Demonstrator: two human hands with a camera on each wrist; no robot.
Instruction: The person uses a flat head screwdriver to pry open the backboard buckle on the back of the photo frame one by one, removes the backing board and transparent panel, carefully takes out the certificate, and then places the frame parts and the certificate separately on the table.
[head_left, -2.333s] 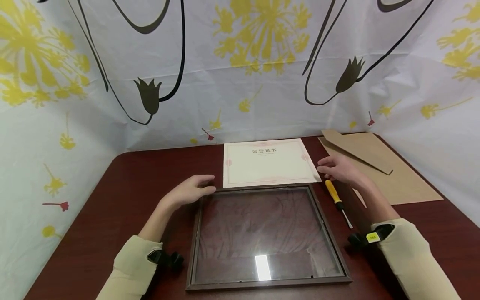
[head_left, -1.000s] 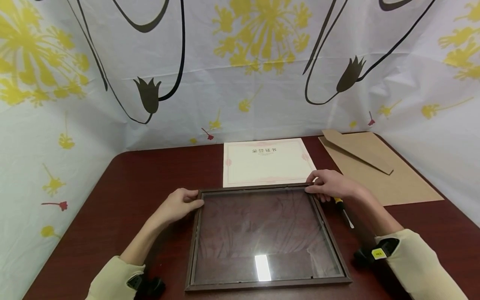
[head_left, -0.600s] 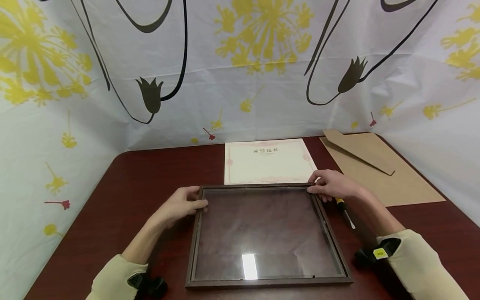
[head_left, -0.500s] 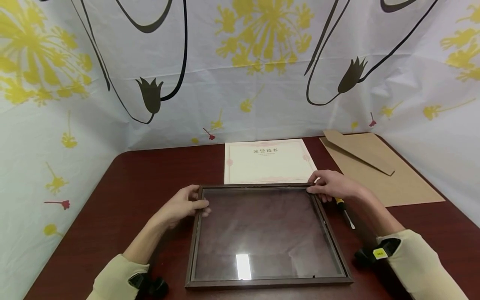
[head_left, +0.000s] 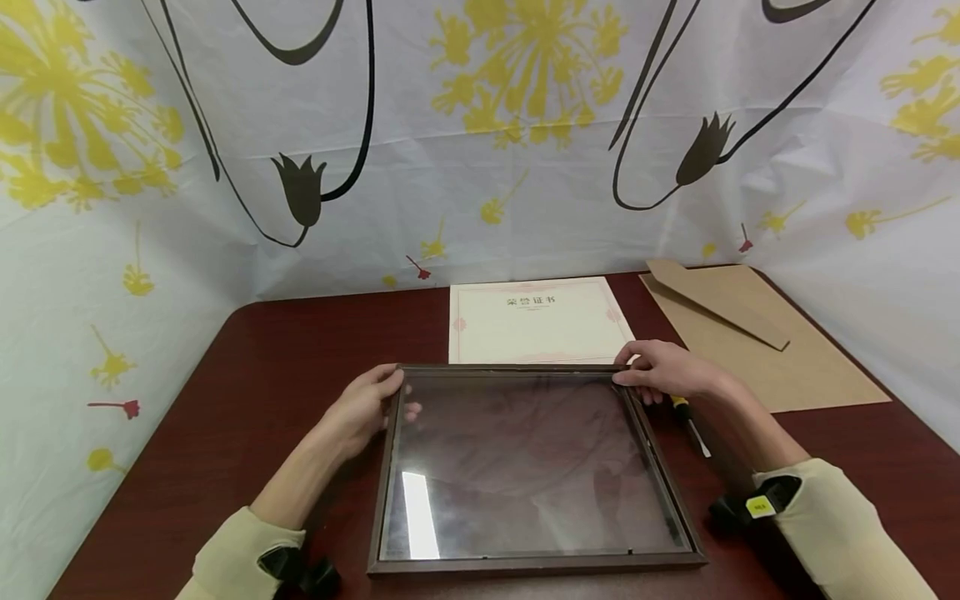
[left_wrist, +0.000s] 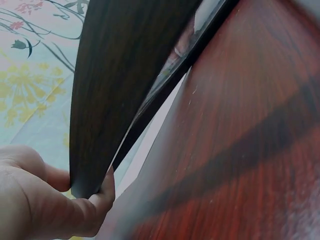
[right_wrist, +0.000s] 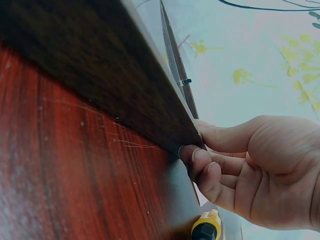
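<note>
A dark brown picture frame (head_left: 536, 565) with a glass pane (head_left: 525, 467) stands before me, its left side tilted up off the table. My left hand (head_left: 363, 408) grips the far left corner, thumb on the outer edge and fingers underneath, some showing through the glass. In the left wrist view, the left hand (left_wrist: 45, 200) pinches the frame rim (left_wrist: 125, 85), with a gap above the tabletop. My right hand (head_left: 667, 367) holds the far right corner between thumb and fingers. The right wrist view shows fingertips under that corner, close to the table.
Behind the frame lies a cream certificate sheet (head_left: 536, 325), partly covered along its near edge. A brown backing board (head_left: 810, 367) with a stand flap (head_left: 712, 304) lies at right. A yellow-handled screwdriver (head_left: 699, 437) lies beside the right hand. Patterned white cloth (head_left: 510, 233) surrounds the table.
Both hands came from beside the frame to its far corners and took hold. The frame's left side has risen slightly, the glare sliding left across the glass. The left thumb shifted to the outer edge.
</note>
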